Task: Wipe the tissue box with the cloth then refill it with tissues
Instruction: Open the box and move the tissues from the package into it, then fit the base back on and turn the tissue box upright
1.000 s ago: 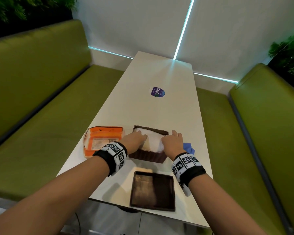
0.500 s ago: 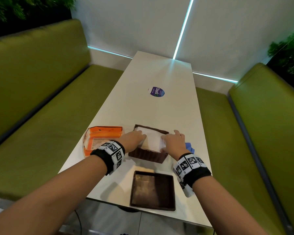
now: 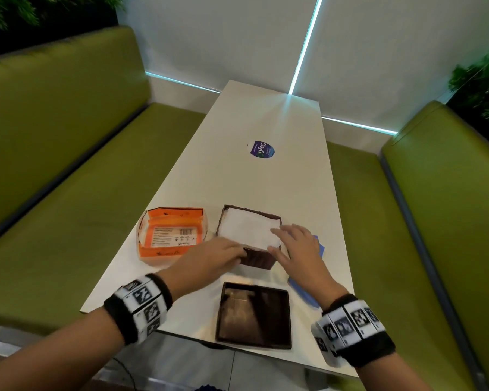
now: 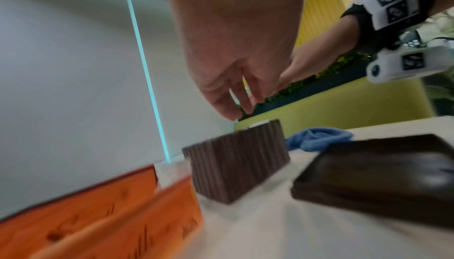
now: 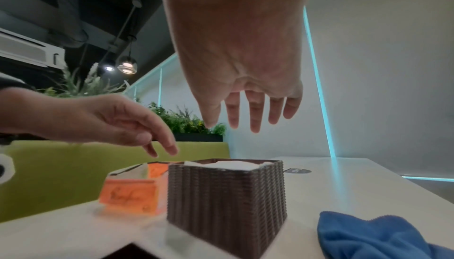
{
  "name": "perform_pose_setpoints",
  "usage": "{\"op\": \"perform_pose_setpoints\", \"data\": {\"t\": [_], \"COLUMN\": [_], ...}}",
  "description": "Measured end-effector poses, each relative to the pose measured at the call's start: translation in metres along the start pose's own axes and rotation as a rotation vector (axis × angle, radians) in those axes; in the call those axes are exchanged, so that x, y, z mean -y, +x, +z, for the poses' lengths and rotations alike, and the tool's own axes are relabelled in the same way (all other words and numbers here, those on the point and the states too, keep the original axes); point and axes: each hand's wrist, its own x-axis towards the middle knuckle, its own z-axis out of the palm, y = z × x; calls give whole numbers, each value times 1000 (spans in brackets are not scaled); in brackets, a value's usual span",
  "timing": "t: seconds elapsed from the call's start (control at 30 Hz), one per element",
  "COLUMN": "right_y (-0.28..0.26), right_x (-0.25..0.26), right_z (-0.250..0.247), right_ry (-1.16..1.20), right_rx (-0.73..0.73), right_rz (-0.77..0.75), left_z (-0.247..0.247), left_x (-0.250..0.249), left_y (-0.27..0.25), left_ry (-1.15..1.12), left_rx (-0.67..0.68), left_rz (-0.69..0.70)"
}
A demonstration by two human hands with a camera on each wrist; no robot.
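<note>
Tissue box [image 3: 257,259], a squarish dark brown container with ribbed, woven-looking walls [image 5: 227,203] that flare slightly toward the open top, stands upright on the white table [image 3: 268,187], near its front end, mouth facing up. A flat stack of white tissues [image 3: 249,228] fills it level with the rim; no long axis stands out, and one corner points toward the person. Its dark brown lid [image 3: 254,316], a shallow square tray shape with a glossy inner face, lies flat on the table just in front of the box. Left of the box sits an orange paper tissue pack [image 3: 171,235], torn open at the top, its printed label upward. A soft, crumpled blue cloth [image 5: 376,238] lies at the box's right, partly under the right arm. The left hand [image 3: 209,259] hovers by the box's near left corner, fingers loosely bent and holding nothing. The right hand [image 3: 299,249] hangs above the box's right edge with fingers straight and spread, clear of the tissues in the right wrist view. Green padded benches [image 3: 68,153] flank the table.
</note>
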Motion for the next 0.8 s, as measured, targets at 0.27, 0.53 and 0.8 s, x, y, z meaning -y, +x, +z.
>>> {"op": "perform_pose_setpoints", "data": {"t": [0.27, 0.53, 0.8], "right_y": [-112, -133, -114], "right_x": [1, -21, -24], "right_z": [56, 72, 42], "right_ry": [-57, -172, 103], "right_rx": [273, 438, 333], "right_rz": [-221, -152, -116], "left_z": [74, 77, 44], "left_x": [-1, -2, -3], "left_y": [-87, -96, -86], "left_ry": [34, -26, -534], "left_rx": [334, 294, 181], "left_rz": [189, 150, -142]}}
